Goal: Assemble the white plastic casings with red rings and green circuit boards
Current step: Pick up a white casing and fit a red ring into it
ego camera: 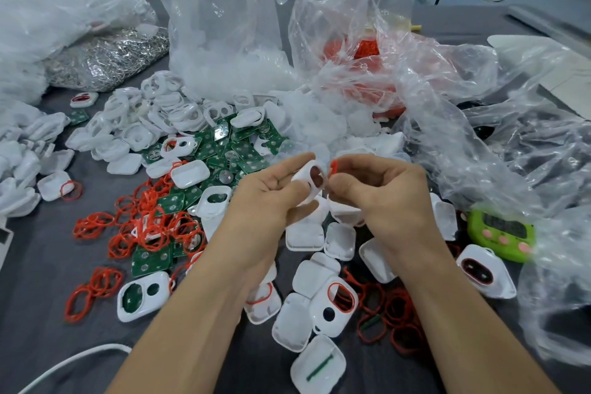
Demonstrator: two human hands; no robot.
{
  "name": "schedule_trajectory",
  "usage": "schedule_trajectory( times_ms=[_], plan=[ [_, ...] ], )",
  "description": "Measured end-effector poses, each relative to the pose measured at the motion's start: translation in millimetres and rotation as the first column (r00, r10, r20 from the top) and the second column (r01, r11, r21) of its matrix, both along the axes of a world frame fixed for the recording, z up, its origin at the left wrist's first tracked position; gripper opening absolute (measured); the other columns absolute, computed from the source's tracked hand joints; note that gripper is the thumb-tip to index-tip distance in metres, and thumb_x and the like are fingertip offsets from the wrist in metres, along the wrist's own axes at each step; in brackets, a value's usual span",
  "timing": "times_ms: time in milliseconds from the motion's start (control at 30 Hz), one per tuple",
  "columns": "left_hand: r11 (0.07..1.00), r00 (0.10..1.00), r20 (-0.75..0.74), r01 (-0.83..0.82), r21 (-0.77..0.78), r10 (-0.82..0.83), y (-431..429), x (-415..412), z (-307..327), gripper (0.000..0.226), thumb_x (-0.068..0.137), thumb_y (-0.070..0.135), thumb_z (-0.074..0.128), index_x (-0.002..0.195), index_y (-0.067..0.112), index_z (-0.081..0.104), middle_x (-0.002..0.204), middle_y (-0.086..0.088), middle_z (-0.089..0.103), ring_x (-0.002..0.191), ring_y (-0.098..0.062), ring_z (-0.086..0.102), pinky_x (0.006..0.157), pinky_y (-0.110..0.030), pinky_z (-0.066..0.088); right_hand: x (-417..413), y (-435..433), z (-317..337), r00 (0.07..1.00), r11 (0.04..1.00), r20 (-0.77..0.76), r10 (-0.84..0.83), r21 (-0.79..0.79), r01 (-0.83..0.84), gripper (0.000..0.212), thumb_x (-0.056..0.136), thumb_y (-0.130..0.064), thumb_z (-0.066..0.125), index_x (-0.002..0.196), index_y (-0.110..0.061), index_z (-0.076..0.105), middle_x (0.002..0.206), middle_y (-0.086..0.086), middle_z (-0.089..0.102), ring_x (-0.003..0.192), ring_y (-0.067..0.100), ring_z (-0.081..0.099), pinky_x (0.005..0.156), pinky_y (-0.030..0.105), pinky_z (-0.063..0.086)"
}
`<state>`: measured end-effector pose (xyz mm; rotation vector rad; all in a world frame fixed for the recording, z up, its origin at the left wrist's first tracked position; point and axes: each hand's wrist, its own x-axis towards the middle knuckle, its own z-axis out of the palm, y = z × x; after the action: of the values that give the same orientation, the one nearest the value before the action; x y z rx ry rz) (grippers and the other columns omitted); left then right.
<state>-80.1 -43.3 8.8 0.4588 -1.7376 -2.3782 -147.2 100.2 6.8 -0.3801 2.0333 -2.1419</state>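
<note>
My left hand point(267, 198) holds a white plastic casing point(307, 177) with two openings, tilted toward my right hand. Pinched in the fingertips of my right hand point(380, 189) is a red ring point(333, 166), right at the casing's upper edge. Loose red rings point(150, 227) lie in a heap at the left and another bunch point(393, 313) at the lower right. Green circuit boards point(236, 150) are piled behind my hands. White casings point(153, 118) spread across the back left, and more casing halves point(315, 275) lie below my hands.
Crumpled clear plastic bags point(431, 80) rise at the back and right, one holding red parts point(364, 51). A bag of silvery metal pieces point(105, 58) sits at the back left. A green timer point(500, 234) lies at the right. A white cable point(73, 361) crosses the lower left.
</note>
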Motion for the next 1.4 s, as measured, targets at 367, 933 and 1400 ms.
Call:
schedule_trajectory(
  times_ms=[367, 933, 1400],
  plan=[
    [0.990, 0.980, -0.139, -0.141, 0.005, 0.140, 17.4, 1.3, 0.8, 0.037, 0.096, -0.009, 0.058, 0.113, 0.022, 0.070, 0.102, -0.003, 0.080, 0.098, -0.012, 0.075, 0.088, -0.022, 0.059, 2.4, -7.0, -1.2, 0.996, 0.995, 0.084, -0.017, -0.094, 0.025, 0.014, 0.072, -0.008, 0.086, 0.082, -0.017, 0.082, 0.082, 0.005, 0.080, 0.076, 0.014, 0.074, 0.065, 0.026, 0.059],
    [0.941, 0.964, 0.046, -0.267, 0.209, 0.264, 18.8, 1.1, 5.8, 0.014, 0.084, 0.003, 0.077, 0.094, 0.012, 0.078, 0.083, -0.009, 0.078, 0.074, -0.016, 0.073, 0.068, -0.027, 0.062, 18.3, -13.1, 0.0, 0.862, 0.911, -0.493, -0.113, 0.295, 0.288, 0.013, 0.084, -0.012, 0.082, 0.092, -0.023, 0.082, 0.075, -0.019, 0.073, 0.073, -0.007, 0.071, 0.069, 0.002, 0.048],
    [0.923, 0.921, -0.061, -0.380, 0.062, 0.384, 20.4, 6.4, 6.4, 0.024, 0.080, -0.006, 0.078, 0.079, 0.017, 0.082, 0.079, -0.010, 0.079, 0.066, -0.012, 0.072, 0.063, -0.018, 0.055, 31.0, -20.0, 2.6, 0.789, 0.882, -0.603, -0.114, 0.305, 0.360, 0.005, 0.083, -0.015, 0.079, 0.083, -0.020, 0.080, 0.074, -0.005, 0.075, 0.073, 0.011, 0.068, 0.067, 0.019, 0.050]
  ],
)
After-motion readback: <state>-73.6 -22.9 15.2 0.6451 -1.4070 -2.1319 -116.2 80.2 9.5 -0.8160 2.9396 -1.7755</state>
